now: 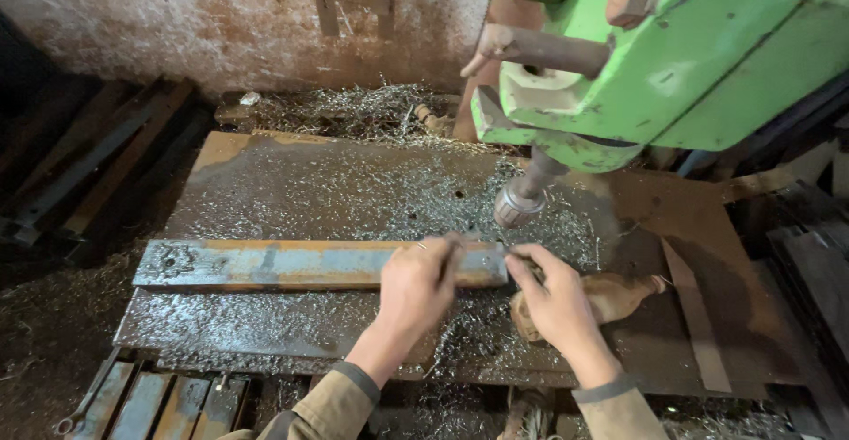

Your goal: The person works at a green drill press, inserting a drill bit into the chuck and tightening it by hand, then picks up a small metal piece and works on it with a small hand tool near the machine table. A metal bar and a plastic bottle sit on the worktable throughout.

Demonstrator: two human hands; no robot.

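the left hand lies on top of a long flat steel bar, near the bar's right end, fingers curled and pressed down on it. the right hand sits just beside that end, fingers bent and close together, fingertips touching the end of the bar; whether it pinches anything small there, i cannot tell. under and behind the right hand lies a brownish bottle on its side, neck pointing right.

the bar runs left to right across a rusty steel tabletop covered in bright metal shavings. its right end lies below and a little in front of the drill chuck, which hangs tilted from the green drill head at upper right; the chuck is clear of the bar. a rusty lever sticks out of the green head toward the left.

a thin rusty strip lies on the tabletop to the right of the bottle. dark steel bars are stacked on the floor at left, and more shavings pile against the wall behind.
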